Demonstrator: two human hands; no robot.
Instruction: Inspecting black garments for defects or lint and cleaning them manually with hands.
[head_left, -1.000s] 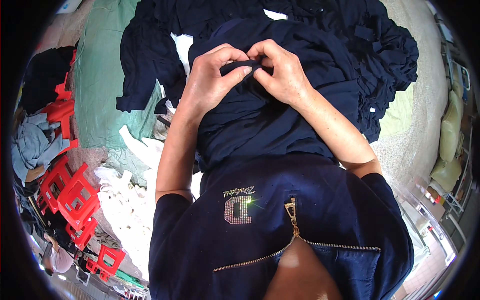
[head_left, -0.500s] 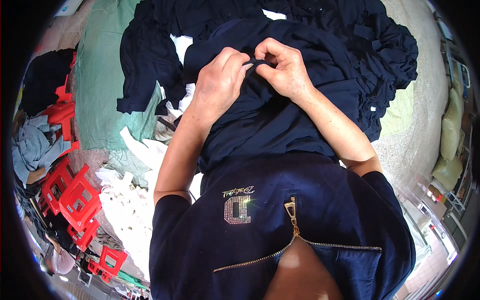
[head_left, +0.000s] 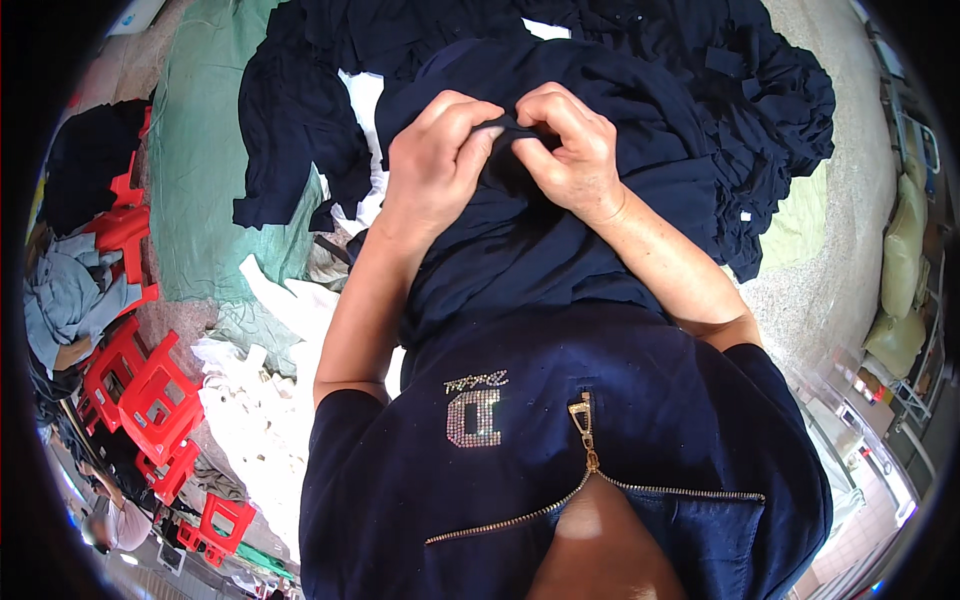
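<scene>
A dark navy garment (head_left: 540,240) lies across my lap, in front of my chest. My left hand (head_left: 435,165) and my right hand (head_left: 570,150) are both closed on a bunched fold of it at the top. The fingertips of the two hands nearly touch over the pinched fabric. The rest of the garment hangs down between my forearms.
A heap of more dark navy cloth (head_left: 720,90) spreads ahead and to the right. A green sheet (head_left: 215,170) and white fabric (head_left: 260,410) lie to the left. Red plastic stools (head_left: 140,385) stand at the far left. Pale sacks (head_left: 905,250) sit at the right edge.
Both hands have shifted slightly along the pinched fold, staying closed on the navy garment. The cloth has bunched a little differently under the fingers.
</scene>
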